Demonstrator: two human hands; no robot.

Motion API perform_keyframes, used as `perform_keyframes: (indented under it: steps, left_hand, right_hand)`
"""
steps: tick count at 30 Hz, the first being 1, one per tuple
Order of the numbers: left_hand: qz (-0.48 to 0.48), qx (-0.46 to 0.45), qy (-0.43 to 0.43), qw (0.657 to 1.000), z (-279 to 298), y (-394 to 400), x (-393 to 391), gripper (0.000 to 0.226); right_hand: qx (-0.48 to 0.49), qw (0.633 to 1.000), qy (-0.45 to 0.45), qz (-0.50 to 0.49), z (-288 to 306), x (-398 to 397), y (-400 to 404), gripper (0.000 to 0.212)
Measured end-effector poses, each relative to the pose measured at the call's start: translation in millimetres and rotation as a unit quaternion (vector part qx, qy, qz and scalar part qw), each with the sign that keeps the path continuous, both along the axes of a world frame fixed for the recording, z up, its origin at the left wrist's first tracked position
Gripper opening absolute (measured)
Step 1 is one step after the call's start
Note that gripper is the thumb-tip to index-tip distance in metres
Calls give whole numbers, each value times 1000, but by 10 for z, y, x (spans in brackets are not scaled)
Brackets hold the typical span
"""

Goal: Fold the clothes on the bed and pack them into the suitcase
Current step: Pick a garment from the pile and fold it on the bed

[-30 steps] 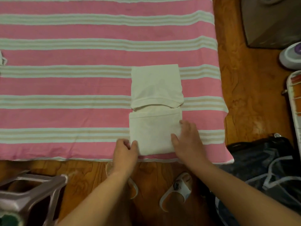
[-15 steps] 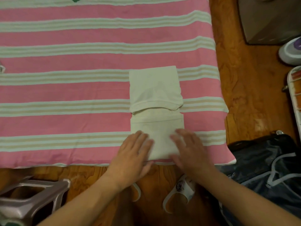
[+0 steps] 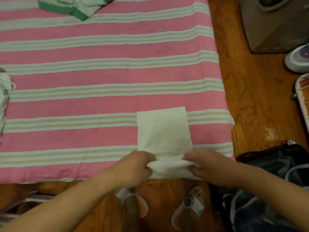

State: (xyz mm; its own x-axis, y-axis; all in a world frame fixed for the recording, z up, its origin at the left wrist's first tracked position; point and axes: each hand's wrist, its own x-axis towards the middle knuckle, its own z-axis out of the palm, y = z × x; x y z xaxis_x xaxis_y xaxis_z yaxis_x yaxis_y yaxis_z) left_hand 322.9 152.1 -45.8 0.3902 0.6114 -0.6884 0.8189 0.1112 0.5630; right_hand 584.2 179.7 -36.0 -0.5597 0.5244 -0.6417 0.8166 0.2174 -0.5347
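A cream garment [image 3: 163,129] was laid flat at the near edge of the pink striped bed [image 3: 100,52], its near end gathered into a thick roll. That roll was gripped at both ends — by the left hand [image 3: 133,169] with fingers curled round one end, and by the right hand [image 3: 210,166] likewise round the other. A green-trimmed garment [image 3: 70,6] was seen at the bed's far edge, and a dark bag [image 3: 274,166] on the wooden floor [image 3: 250,97] just to the right.

Striped bed [image 3: 83,67] bears cream garment [image 3: 163,129] (folded), green-trimmed clothes [image 3: 71,5].
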Motion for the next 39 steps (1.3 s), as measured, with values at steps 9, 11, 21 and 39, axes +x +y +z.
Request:
perform_keyframes:
  steps: [9,11,21,39]
  left_hand:
    - [382,210,17,900,-491,831,-1,41]
    - [304,325,100,890,-651,738,89,48]
    - [127,257,183,940,-1395,404,561,62]
    - [414,-123,-250,867,-552,193,-37,42]
  right_hand:
    - [92,928,65,-356,-770,-255,1178,26]
    - [107,914,54,-388,-955,-320,1199,28]
    - [322,935,-86,-122,-1477,-599,367,66]
    - [-86,767,257,-582,-457,-285,13,42]
